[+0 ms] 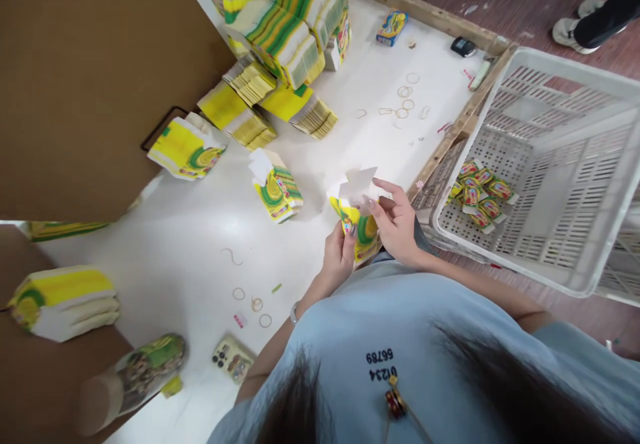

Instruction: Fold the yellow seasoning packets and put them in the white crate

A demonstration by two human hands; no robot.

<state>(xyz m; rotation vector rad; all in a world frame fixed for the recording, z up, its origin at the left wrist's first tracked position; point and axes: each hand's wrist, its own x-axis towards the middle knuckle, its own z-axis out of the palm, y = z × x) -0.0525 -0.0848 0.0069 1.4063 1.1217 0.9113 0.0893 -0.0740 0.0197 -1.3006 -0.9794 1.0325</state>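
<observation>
A yellow and green printed carton [366,234] with a raised white flap is held close to my body. My left hand [337,254] is closed on its near side, thumb against the printed face. My right hand [397,224] pinches the white flap [359,185] at the carton's upper end. Just left of my hands, a second carton [278,187] stands on the white table [300,264] with its top flaps up. Another opened carton [189,149] lies farther left, by the brown cardboard.
Stacks of flat cartons [285,24] rise at the back. A white plastic crate [565,164] at right contains several small packed boxes [483,194]. Rubber bands [406,104], a phone [233,359] and a clear jar [135,381] lie about. Brown cardboard [100,84] blocks the left. A person's shoes [575,34] show at upper right.
</observation>
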